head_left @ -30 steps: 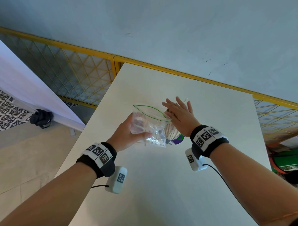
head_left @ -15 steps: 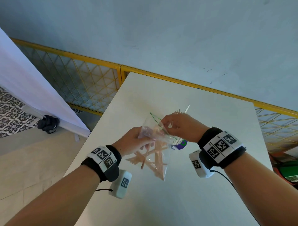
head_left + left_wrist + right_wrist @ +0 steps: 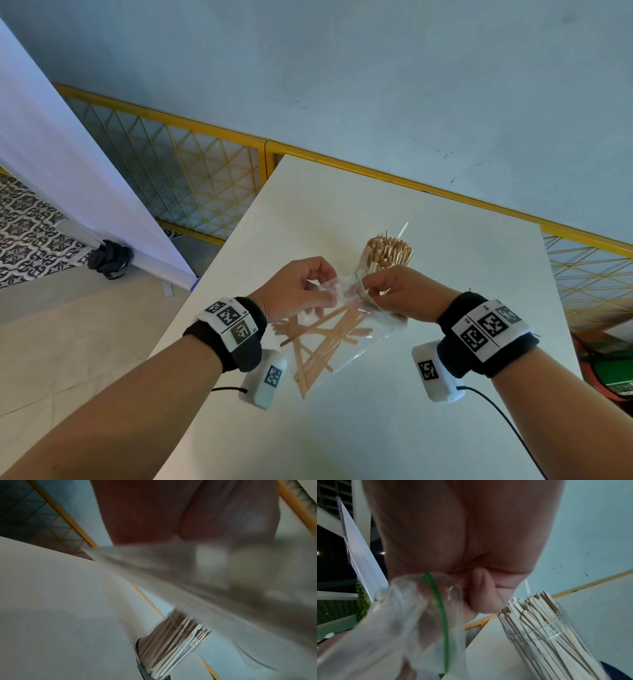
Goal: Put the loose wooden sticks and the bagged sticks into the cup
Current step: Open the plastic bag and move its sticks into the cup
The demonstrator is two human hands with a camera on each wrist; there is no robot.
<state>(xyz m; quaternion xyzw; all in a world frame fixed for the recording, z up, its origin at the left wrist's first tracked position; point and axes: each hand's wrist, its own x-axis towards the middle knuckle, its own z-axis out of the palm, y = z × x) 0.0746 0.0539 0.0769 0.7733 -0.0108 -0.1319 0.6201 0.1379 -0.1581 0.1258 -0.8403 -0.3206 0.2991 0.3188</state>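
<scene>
The bag (image 3: pixel 337 337), empty a second ago, is now seen loaded with sticks (image 3: pixel 317 346) and pinched at its mouth by the left hand (image 3: pixel 297 291) and right hand (image 3: pixel 397 294), so transfer to the cup (image 3: pixel 388 255) remains.

Right hand (image 3: pixel 462 540) fills upper frame, fingers curled, pinching clear bag (image 3: pixel 399 622) at green zip strip. Bag blurred, contents not discernible. Clear cup (image 3: pixel 556 642) just beside hand, packed with upright wooden sticks (image 3: pixel 530 608). White table (image 3: pixel 599 601) beneath.
</scene>
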